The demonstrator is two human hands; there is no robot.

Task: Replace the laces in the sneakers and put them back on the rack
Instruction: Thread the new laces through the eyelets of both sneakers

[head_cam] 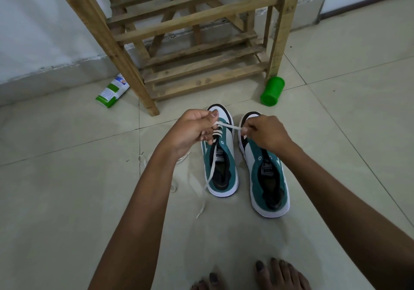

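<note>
On the tile floor before the wooden rack [201,43], my left hand [190,130] and right hand [265,134] each pinch the white lace [228,126] across the left sneaker [226,155]. Pulling unevenly could leave mismatched ends or drag the lace from its lower eyelets; the right sneaker [266,177] sits unlaced alongside.

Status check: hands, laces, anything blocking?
Left hand and right hand both pinch the white flat lace. Left teal-and-white sneaker partly laced; right teal-and-white sneaker unlaced. Nothing blocking.
</note>
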